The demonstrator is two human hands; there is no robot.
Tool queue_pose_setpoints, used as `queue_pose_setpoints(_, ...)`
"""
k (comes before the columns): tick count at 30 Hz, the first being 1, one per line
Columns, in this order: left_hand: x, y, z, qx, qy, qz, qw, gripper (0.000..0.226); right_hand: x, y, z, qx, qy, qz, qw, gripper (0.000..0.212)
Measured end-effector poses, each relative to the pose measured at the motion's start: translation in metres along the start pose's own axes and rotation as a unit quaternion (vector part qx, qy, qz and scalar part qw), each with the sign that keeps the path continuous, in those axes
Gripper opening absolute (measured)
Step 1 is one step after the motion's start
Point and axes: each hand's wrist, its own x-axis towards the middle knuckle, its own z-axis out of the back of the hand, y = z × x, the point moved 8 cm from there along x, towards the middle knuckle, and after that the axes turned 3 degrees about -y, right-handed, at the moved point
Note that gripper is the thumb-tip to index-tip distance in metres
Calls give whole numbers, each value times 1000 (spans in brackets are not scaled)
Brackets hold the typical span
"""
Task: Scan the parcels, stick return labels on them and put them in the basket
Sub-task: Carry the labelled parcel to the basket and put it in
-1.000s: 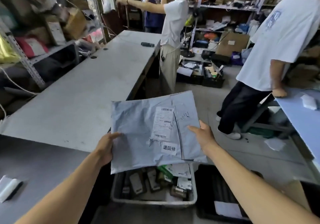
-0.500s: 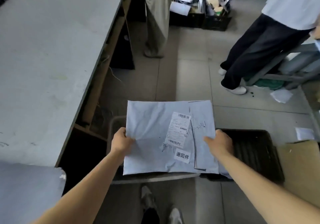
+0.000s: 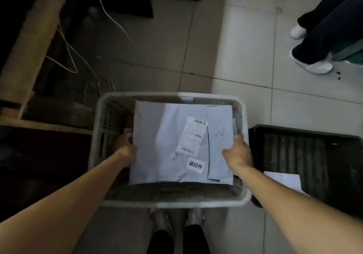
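Here, the grey parcel (image 3: 169, 145) is gripped at both side edges, left hand (image 3: 125, 150) and right hand (image 3: 238, 153). It is held inside the grey basket (image 3: 98, 131). A return label (image 3: 195, 165) is stuck on it.

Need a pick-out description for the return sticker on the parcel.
Start at the grey basket on the floor, beside the black tray. The pale mailer sits over it; the return sticker is the small white rectangle below the long shipping label, with three bold characters and no barcode.

The grey basket (image 3: 96, 145) is the reference. A flat parcel (image 3: 167, 145) covers most of its opening; only a strip along its left wall stays open. A black tray (image 3: 257, 135) abuts its right side. Bare floor (image 3: 235, 57) lies beyond its far rim.
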Motion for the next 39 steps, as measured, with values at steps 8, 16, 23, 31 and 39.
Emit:
queue_pose_setpoints(8, 48, 7, -52, -47, 20, -12, 999, 39, 47, -21, -61, -23, 54, 35, 998, 83)
queue_pose_setpoints(16, 35, -11, -64, -95, 51, -51, 993, 55, 55, -10, -58, -94, 55, 41, 993, 67)
queue_pose_setpoints(23, 2, -34, -77, -94, 100, -76, 988, 61, 32, 5, -48, -122, 92, 121, 981, 60)
queue_pose_setpoints(31, -4, -45, -71, 35, 76, -68, 994, 62, 13, 20, -35, -144, 91, 146, 975, 63)
queue_pose_setpoints(39, -78, -87, -36, 432, -4, -260, 864, 67, -59, 60, 16, -316, 64, 274, 906, 57)
